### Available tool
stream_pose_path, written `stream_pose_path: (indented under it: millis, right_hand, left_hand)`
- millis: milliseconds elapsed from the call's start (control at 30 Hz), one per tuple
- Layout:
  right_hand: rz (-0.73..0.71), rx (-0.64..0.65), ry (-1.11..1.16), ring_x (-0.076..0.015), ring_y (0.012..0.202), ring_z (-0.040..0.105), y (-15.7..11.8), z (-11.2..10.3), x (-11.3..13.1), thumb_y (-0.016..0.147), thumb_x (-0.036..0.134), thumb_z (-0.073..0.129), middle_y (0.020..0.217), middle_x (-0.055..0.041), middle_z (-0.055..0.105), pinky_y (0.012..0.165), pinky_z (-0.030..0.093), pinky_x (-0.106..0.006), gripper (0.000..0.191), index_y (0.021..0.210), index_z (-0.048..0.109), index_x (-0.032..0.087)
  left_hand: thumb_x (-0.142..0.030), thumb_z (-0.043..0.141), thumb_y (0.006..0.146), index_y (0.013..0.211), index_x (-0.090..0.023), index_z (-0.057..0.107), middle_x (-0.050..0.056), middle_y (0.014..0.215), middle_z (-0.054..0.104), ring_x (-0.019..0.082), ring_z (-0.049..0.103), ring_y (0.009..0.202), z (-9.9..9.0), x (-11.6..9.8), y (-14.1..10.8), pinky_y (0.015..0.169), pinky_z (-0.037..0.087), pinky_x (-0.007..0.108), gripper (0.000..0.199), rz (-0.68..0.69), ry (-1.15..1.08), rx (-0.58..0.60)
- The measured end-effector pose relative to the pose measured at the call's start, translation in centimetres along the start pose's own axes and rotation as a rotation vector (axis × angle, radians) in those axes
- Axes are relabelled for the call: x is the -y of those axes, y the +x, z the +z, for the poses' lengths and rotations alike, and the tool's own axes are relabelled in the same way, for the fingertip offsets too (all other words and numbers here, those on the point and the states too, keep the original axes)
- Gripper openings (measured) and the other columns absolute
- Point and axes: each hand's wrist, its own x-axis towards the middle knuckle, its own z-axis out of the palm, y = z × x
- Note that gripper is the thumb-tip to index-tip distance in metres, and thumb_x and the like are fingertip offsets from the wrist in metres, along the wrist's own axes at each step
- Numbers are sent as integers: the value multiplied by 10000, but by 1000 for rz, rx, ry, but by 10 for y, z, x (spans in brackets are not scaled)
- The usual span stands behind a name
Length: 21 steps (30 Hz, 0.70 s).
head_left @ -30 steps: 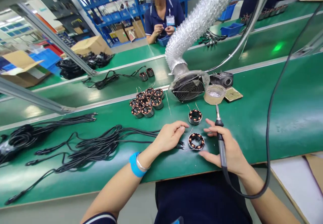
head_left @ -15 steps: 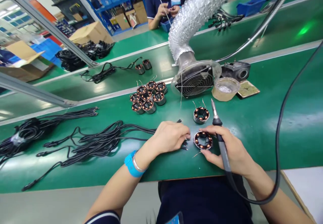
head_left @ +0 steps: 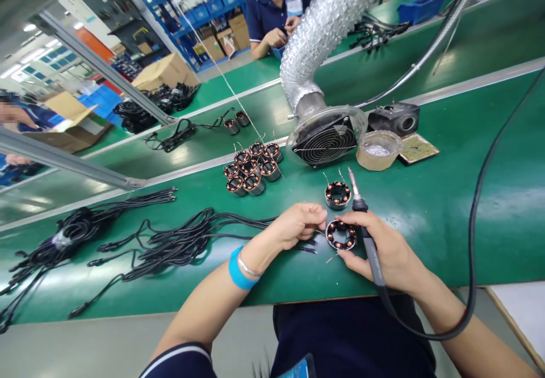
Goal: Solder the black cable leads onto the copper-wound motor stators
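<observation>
My right hand (head_left: 389, 253) grips a ring-shaped motor stator (head_left: 328, 243) with copper windings between thumb and index finger. A soldering iron (head_left: 369, 242) is also held in that hand, its bare metal tip pointing away from me. At the stator's left edge, the fingers of my left hand (head_left: 300, 225) are pinched together; whatever lies between them is too small to make out. Under and beside the left hand run the stripped ends of black cables (head_left: 238, 222). Just beyond the held stator stands a second stator (head_left: 338, 196) with two wire leads pointing up.
Several stators (head_left: 251, 169) cluster near the back rail. A fume extractor fan (head_left: 327, 142) on a silver duct stands ahead, beside a round tub (head_left: 378, 151), a soldering iron holder (head_left: 394, 120) and a square pad (head_left: 419, 148). Bundled cables (head_left: 72, 230) lie left. A co-worker (head_left: 279, 15) sits opposite.
My left hand has lifted off the cable ends and moved slightly right, its fingertips now pinched beside the stator. My right hand keeps the stator and iron in nearly the same place.
</observation>
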Motion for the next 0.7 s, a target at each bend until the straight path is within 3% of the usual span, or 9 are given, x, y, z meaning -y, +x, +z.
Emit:
stream_pose_path:
  millis: [167,367,533,600,700]
  right_hand:
    - [14,-23,36,-221,1035,665,-3,5,-2,834,192,656,1169,-105,624,868,585,-328,481,1280,475,198]
    - [21,-36,30,-230,1050,661,-6,6,-2,835,188,646,1180,-109,622,875,588,-340,478,1282,478,198]
    - [7,-37,14,-216,1012,663,-4,5,2,848,180,631,1160,-111,617,841,588,-318,458,1280,480,186]
    - [-5,-39,6,-205,976,663,-3,5,3,852,175,627,1138,-105,617,821,586,-307,453,1281,482,183]
    - [-8,-55,0,-202,959,662,-2,5,4,856,173,631,1123,-101,621,818,586,-305,458,1290,482,181]
  left_hand:
    - [-660,694,740,707,-162,542,-95,492,313,59,202,474,-4,7,-21,464,134,224,522,156,325,-80]
    - [-478,642,838,750,-146,626,-60,523,426,79,293,490,-9,12,-38,482,221,230,345,41,578,-8]
    - [-315,490,941,774,-156,661,29,747,655,142,544,700,10,1,-50,682,382,262,287,292,916,-197]
    - [-336,473,951,775,-158,662,34,756,661,147,551,707,14,2,-49,695,393,266,314,301,880,-169]
    - [-426,438,963,747,-151,658,23,689,624,129,506,635,10,6,-43,639,396,246,413,201,624,-59]
